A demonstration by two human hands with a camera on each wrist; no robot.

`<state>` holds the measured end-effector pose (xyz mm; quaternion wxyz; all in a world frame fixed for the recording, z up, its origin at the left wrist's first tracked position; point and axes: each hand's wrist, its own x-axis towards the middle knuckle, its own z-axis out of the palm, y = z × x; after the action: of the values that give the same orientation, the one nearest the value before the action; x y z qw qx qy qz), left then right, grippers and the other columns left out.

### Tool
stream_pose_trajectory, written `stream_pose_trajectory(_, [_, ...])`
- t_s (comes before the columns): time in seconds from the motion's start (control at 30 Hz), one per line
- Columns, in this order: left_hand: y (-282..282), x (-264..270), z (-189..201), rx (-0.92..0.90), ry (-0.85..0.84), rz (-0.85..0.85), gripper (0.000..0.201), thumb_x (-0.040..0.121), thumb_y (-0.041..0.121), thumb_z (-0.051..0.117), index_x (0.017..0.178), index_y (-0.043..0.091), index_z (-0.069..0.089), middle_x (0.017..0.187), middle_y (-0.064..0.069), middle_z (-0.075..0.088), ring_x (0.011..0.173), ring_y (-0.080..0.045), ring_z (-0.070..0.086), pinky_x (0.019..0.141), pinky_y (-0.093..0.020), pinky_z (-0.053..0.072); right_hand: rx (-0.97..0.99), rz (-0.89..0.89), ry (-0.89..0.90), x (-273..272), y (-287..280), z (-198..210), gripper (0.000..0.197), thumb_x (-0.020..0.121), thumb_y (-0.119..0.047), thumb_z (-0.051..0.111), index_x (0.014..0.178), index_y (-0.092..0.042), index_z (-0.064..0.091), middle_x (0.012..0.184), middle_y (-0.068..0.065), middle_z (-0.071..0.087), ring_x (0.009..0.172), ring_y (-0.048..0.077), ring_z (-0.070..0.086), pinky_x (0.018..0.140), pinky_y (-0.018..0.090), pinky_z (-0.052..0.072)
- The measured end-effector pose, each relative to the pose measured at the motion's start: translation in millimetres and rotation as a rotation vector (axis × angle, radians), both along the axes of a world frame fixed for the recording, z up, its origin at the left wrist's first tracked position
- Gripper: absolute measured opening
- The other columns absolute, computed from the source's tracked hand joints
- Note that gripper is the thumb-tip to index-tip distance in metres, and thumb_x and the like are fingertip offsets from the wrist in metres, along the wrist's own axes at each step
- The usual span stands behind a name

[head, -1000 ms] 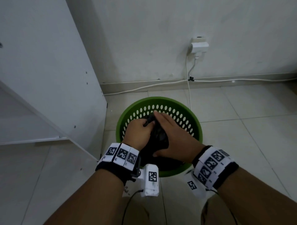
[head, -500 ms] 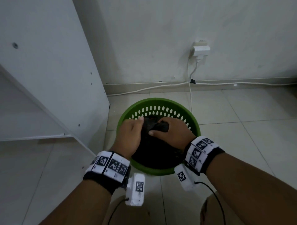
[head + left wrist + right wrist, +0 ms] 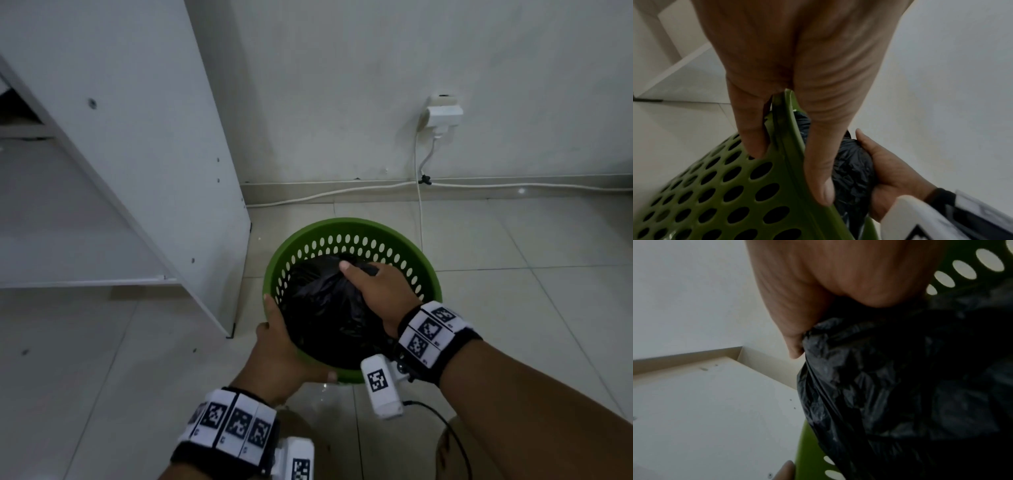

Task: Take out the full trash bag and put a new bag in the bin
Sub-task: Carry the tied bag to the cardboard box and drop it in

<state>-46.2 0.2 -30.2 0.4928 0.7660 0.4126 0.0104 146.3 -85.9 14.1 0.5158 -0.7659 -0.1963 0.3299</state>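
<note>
- Left hand [image 3: 274,356] pinches the green bin's [image 3: 356,228] near rim, thumb inside, fingers outside.
- Right hand [image 3: 376,291] clutches the black trash bag's [image 3: 318,308] gathered top.

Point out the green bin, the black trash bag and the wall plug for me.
green bin [image 3: 423,265], head view, far right part of its rim.
black trash bag [image 3: 320,308], head view, crinkled upper side.
wall plug [image 3: 444,116], head view, white body.

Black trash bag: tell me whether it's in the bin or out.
In. The black trash bag sits inside the green bin; the right hand grips its gathered top.
</note>
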Motion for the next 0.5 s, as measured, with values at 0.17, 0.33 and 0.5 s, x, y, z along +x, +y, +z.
stream_pose_trajectory(0.17, [7.1, -6.4, 14.5, -0.046, -0.156, -0.076, 0.169, 0.030, 0.049, 0.102, 0.154, 0.048, -0.013, 0.134, 0.018, 0.059, 0.119, -0.007, 0.060, 0.087, -0.037, 0.061, 0.169, -0.120, 0.165, -13.1, -1.5, 5.0, 0.017, 0.090, -0.038, 0.069, 0.092, -0.022, 0.076, 0.091, 0.002, 0.078, 0.089, 0.021, 0.075, 0.087, 0.044, 0.060])
stream_pose_trajectory(0.33, [10.7, -8.2, 20.8, -0.052, -0.187, -0.114, 0.168, 0.031, 0.046, 0.103, 0.155, 0.047, -0.010, 0.141, 0.021, 0.055, 0.128, -0.005, 0.055, 0.102, -0.035, 0.054, 0.250, -0.147, 0.386, -14.8, -4.7, 20.0, 0.029, 0.087, -0.039, 0.072, 0.099, -0.012, 0.076, 0.099, 0.012, 0.077, 0.094, 0.032, 0.074, 0.090, 0.051, 0.057])
stream_pose_trajectory(0.5, [10.9, -4.5, 22.5, -0.027, -0.141, -0.121, 0.173, 0.028, 0.052, 0.101, 0.156, 0.043, -0.015, 0.146, 0.015, 0.053, 0.132, -0.009, 0.052, 0.109, -0.040, 0.049, 0.369, -0.210, 0.577, -6.9, -0.5, 48.3, 0.039, 0.084, -0.040, 0.075, 0.104, -0.007, 0.074, 0.103, 0.018, 0.076, 0.093, 0.037, 0.073, 0.085, 0.052, 0.057])
